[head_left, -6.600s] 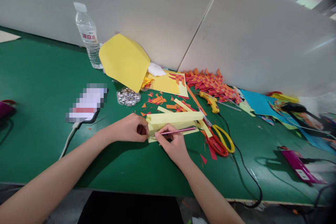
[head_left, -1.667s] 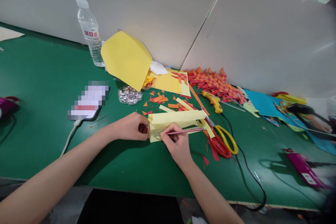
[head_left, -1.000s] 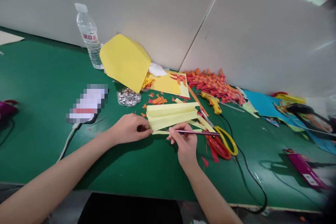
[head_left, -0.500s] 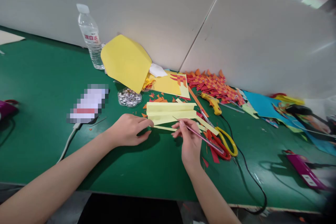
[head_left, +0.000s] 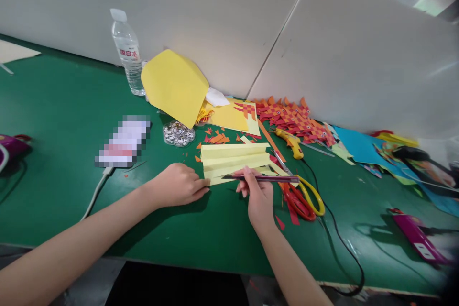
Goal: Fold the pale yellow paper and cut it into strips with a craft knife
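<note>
A pale yellow pleated paper (head_left: 233, 160) lies on the green table (head_left: 53, 119). My left hand (head_left: 177, 185) rests on the table at the paper's left edge, its fingers curled and the fingertips touching the paper's lower left corner. My right hand (head_left: 256, 193) is closed round a thin pink pencil (head_left: 265, 178), held level across the paper's lower right edge with its tip pointing left.
Red and yellow scissors (head_left: 301, 193) lie just right of my right hand. A dish of googly eyes (head_left: 178, 134), a yellow sheet (head_left: 175, 83), a water bottle (head_left: 128, 52), a phone (head_left: 122, 142), a glue gun (head_left: 289, 139) and woven paper fish (head_left: 294, 119) sit behind.
The folded paper has sprung open into pleats and slid back. My right hand moved the pencil off the fold to the right, then swung it level. My left hand slackened at the paper's corner.
</note>
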Demonstrator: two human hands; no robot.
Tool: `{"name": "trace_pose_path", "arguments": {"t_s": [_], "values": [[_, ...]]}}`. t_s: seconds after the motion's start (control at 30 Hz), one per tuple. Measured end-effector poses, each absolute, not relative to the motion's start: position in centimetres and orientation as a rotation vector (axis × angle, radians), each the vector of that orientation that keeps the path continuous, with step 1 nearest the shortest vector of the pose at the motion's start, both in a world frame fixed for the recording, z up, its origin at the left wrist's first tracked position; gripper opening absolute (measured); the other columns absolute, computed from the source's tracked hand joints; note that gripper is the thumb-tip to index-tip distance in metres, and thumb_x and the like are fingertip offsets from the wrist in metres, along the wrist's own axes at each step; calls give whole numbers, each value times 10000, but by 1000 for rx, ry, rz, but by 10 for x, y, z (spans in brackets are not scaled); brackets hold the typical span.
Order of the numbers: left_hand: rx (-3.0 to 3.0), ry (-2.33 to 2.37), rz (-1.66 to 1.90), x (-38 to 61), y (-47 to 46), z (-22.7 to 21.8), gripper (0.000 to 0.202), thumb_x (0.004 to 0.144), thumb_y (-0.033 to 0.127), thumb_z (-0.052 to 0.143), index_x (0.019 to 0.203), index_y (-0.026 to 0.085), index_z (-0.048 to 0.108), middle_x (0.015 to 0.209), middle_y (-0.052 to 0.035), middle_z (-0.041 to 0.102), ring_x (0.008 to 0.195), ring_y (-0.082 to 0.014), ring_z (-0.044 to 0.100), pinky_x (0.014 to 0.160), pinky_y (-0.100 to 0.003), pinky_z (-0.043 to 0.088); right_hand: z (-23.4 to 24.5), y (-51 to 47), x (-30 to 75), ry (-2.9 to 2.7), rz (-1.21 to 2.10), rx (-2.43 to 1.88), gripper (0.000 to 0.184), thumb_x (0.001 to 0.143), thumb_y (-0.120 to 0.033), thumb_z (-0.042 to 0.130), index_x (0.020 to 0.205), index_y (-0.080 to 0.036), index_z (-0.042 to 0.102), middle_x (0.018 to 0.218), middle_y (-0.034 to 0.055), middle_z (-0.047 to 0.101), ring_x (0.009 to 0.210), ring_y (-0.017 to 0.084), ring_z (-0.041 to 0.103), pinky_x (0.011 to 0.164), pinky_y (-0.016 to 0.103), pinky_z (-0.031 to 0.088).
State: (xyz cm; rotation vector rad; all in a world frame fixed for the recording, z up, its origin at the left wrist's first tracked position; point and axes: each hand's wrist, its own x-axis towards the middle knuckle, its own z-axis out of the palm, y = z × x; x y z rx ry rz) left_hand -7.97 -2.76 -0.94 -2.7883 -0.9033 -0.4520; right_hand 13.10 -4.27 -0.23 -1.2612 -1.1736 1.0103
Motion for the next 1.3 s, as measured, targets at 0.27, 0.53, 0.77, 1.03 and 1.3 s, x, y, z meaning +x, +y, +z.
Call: {"name": "trace_pose_path", "arguments": {"t_s": [0.27,0.53,0.77,1.03,1.3], "values": [[-2725,-972,-270,-71,-58,-7,468,892,413,438,1169,71,596,584,-51,610,524,-188,583,462,-291,350,0,-28,135,-1296,1163,-1212,326,796,-465,616,666,-174,686,455,-23,558,461,106,555,507,220,459],[-2782,-898,-331,-76,-45,-8,424,889,430,439,1113,117,617,553,-28,610,485,-170,577,451,-286,351,-8,-9,129,-1291,1362,-1188,234,668,-386,750,775,-180,716,681,20,704,538,152,626,575,301,563],[-2796,-529,-574,-86,-25,-12,281,888,308,445,1023,141,626,528,6,569,485,-121,546,443,-261,338,-11,-8,129,-1304,1346,-1235,219,658,-374,759,709,-174,687,686,22,702,562,147,649,578,267,555],[-2948,-720,-360,-94,-27,-2,395,885,437,403,1186,237,561,1180,-49,616,655,-139,615,584,-300,432,-7,-9,132,-1299,1351,-1120,254,730,-406,699,682,-172,612,514,-37,592,398,84,519,424,208,434],[-3003,-671,-290,-100,-26,2,466,881,459,420,1275,228,513,1240,-84,592,703,-158,644,578,-291,440,-4,-13,128,-1302,1289,-1191,291,686,-412,733,616,-184,567,443,-55,528,335,66,401,335,200,319]]}}
